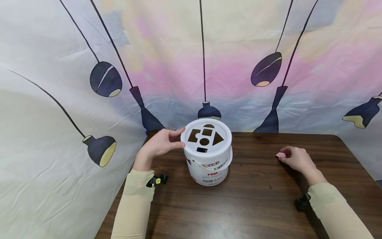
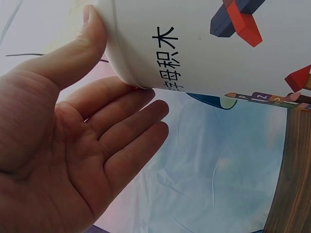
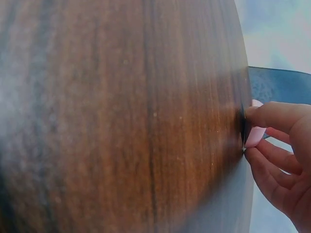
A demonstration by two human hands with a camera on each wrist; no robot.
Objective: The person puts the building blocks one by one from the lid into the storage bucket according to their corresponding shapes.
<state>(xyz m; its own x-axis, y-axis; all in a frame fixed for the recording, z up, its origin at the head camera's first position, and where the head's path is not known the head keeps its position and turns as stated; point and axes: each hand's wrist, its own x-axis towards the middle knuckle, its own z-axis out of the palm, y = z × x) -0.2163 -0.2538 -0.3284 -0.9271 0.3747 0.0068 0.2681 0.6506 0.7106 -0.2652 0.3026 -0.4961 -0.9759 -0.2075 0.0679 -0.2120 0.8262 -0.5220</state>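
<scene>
the left hand (image 1: 161, 143) rests open-fingered against the white shape-sorter bucket (image 1: 209, 162), steadying it on the table (image 1: 256, 199), while the right hand (image 1: 295, 159) pinches a small pink block (image 1: 280, 155) in its grip.

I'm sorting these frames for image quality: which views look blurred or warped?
Head view: sharp, but wide-angle bending curves the table edges and backdrop. Left wrist view: left hand and bucket crisp at close range. Right wrist view: the tabletop's near left part smears into blur; the pink block and right hand stay fairly clear.
</scene>
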